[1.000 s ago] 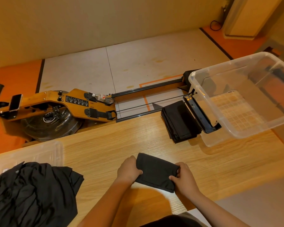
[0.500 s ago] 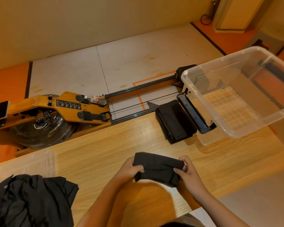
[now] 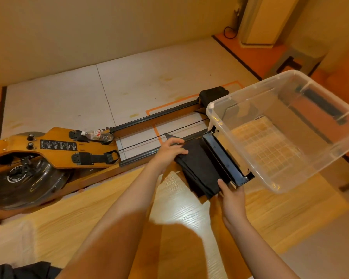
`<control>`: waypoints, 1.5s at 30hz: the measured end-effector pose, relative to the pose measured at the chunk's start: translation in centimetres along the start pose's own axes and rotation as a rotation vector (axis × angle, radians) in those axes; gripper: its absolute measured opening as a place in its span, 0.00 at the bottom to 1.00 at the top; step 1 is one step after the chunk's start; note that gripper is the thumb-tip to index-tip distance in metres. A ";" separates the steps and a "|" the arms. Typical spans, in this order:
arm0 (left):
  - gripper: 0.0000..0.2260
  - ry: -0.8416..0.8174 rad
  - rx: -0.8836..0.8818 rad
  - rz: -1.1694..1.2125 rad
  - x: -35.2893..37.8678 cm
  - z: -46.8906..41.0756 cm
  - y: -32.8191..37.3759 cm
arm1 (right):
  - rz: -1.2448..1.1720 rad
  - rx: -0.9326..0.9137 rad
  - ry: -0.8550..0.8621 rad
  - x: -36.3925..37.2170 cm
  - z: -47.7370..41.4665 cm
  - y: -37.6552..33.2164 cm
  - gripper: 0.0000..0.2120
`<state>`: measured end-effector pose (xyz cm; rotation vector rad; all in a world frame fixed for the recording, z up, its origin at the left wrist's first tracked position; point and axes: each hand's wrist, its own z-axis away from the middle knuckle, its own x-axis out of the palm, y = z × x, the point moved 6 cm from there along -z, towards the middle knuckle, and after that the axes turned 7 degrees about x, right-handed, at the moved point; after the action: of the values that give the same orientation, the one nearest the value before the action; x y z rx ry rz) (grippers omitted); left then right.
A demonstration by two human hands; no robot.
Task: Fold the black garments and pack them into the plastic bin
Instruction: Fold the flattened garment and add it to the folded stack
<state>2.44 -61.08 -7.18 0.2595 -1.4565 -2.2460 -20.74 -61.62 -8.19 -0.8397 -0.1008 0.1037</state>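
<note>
A stack of folded black garments [image 3: 201, 168] lies at the table's far edge, just left of the clear plastic bin [image 3: 216, 117]. My left hand [image 3: 169, 152] grips the stack's far left end, fingers curled over the top piece. At the near end my right hand [image 3: 231, 196] pinches it, thumb on top. The bin stands tilted and has nothing inside. A heap of unfolded black garments [image 3: 28, 270] shows at the bottom left corner, mostly cut off by the frame.
A black bracket [image 3: 224, 160] lies between the stack and the bin. A translucent lid [image 3: 8, 240] rests on the wooden table [image 3: 290, 214] at the left. Beyond the far edge, a wooden rowing machine [image 3: 54, 148] sits on the floor.
Both hands carried the small folded black garment from the table's near middle forward and right to the stack beside the bin. The view has shifted with them.
</note>
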 end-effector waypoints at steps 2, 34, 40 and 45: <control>0.15 0.072 -0.042 -0.099 0.2 -1.4 -1.3 | -0.091 0.097 0.028 0.1 -1.0 0.6 0.25; 0.19 0.239 0.632 -0.979 1.7 0.8 1.4 | 0.596 -0.437 0.121 -0.7 2.3 -1.0 0.05; 0.25 -0.093 0.858 -1.432 6.9 1.2 -1.3 | 1.289 -0.858 -0.007 3.3 2.0 -0.4 0.30; 0.27 -0.171 0.719 -1.525 6.8 0.5 -4.5 | 1.455 -0.735 -0.085 3.6 -0.7 1.5 0.35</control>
<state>-4.96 -62.26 -10.45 1.9980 -2.6238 -2.4716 -17.16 -60.68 -9.63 -1.4985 0.4439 1.5412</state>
